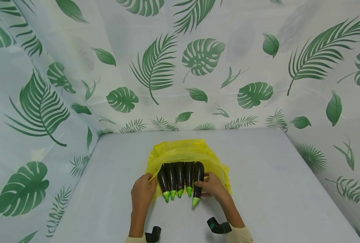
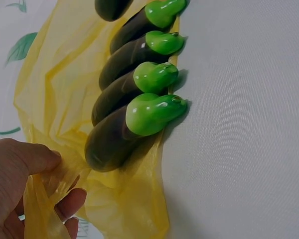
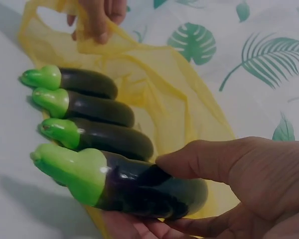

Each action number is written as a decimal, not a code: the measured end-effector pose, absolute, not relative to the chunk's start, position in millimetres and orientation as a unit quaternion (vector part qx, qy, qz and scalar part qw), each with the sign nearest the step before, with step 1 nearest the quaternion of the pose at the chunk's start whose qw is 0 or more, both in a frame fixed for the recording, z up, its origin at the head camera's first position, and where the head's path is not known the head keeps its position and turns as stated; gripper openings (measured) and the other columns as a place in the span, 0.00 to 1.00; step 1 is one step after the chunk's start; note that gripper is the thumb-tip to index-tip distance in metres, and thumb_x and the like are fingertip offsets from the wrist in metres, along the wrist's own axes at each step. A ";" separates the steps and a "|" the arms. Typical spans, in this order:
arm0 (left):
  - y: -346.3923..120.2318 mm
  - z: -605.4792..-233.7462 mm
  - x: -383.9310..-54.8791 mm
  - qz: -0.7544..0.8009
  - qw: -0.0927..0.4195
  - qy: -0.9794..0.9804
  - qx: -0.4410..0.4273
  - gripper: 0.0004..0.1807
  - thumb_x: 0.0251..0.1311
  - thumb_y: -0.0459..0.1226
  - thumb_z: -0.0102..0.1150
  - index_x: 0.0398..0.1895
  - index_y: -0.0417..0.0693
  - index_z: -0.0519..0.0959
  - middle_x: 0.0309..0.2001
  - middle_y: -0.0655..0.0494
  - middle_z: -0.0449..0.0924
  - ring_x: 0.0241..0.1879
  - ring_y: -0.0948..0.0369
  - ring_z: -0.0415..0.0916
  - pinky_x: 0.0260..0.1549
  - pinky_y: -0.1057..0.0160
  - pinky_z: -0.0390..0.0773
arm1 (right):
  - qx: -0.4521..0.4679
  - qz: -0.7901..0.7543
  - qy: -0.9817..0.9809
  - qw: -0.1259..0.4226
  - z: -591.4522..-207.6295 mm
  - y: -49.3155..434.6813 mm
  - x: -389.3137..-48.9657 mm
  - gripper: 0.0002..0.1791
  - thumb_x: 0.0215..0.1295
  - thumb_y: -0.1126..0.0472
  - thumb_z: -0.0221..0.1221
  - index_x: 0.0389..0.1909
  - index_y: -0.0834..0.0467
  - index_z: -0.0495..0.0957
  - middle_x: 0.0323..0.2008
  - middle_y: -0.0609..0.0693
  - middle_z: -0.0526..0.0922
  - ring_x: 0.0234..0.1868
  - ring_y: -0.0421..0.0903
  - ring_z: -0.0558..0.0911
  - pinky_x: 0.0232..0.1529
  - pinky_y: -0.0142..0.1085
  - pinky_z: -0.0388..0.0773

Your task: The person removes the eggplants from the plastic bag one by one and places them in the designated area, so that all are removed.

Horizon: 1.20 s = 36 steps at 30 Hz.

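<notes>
Plainly, both hands are at work around a yellow plastic bag point(image 1: 183, 146), which lies spread on the white table point(image 1: 259, 162) with its mouth towards the near side. The left hand point(image 1: 142, 189) pinches a fold of film at the left of the mouth, thumb on one side and fingers curled on the other. Four eggplants point(image 1: 180, 175) rest side by side at the opening, dark far ends partly within the bag, green caps point(image 1: 180, 193) pointing near.

Just to their right, the right hand point(image 1: 213, 185) grips a fifth eggplant point(image 1: 199, 173), thumb over the top and fingers curled beneath. Its far end lies before the bag's inner film, and its cap reaches nearer than the others.

Dark wrist devices point(image 1: 218, 226) sit at both wrists, next to cream sleeves point(image 1: 240, 234). Beyond the table's far edge, and along its left and right sides, hangs a pale backdrop point(image 1: 168, 114) printed with green leaves point(image 1: 204, 55).
</notes>
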<state>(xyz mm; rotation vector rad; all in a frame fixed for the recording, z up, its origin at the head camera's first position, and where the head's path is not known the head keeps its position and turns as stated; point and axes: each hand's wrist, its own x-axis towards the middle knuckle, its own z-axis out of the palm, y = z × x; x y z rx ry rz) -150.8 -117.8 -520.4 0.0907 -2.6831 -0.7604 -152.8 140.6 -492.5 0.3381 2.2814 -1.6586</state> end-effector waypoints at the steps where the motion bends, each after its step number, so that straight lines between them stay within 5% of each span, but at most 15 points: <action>1: -117.9 -520.5 -150.8 -0.268 0.173 -0.947 0.033 0.06 0.57 0.38 0.66 0.34 0.44 0.83 0.29 0.53 0.83 0.29 0.56 0.80 0.26 0.56 0.77 | 0.116 -0.578 0.793 0.152 -492.0 141.2 -152.1 0.34 0.58 0.65 0.65 0.61 0.74 0.63 0.36 0.60 0.75 0.31 0.46 0.84 0.33 0.45 0.84; 16: -119.0 -518.2 -151.6 -0.267 0.158 -0.950 0.046 0.07 0.58 0.38 0.66 0.36 0.44 0.83 0.30 0.53 0.84 0.27 0.59 0.78 0.26 0.58 0.77 | 0.062 -0.569 0.788 0.226 -481.5 144.8 -142.1 0.36 0.56 0.66 0.67 0.63 0.70 0.62 0.41 0.60 0.72 0.34 0.47 0.82 0.31 0.45 0.84; 27: -118.5 -521.1 -151.0 -0.272 0.163 -0.947 0.045 0.06 0.57 0.38 0.66 0.34 0.45 0.82 0.29 0.53 0.83 0.26 0.59 0.77 0.24 0.58 0.75 | -0.087 -0.586 0.750 0.295 -473.1 153.5 -137.4 0.37 0.60 0.61 0.66 0.66 0.68 0.60 0.44 0.60 0.73 0.37 0.46 0.80 0.37 0.50 0.83; 36: -120.1 -520.0 -149.7 -0.273 0.164 -0.947 0.047 0.06 0.58 0.38 0.65 0.34 0.44 0.82 0.28 0.54 0.82 0.23 0.61 0.74 0.23 0.61 0.74 | -0.118 -0.590 0.749 0.277 -470.9 155.4 -137.2 0.38 0.63 0.58 0.64 0.69 0.65 0.58 0.47 0.61 0.75 0.40 0.47 0.80 0.39 0.51 0.83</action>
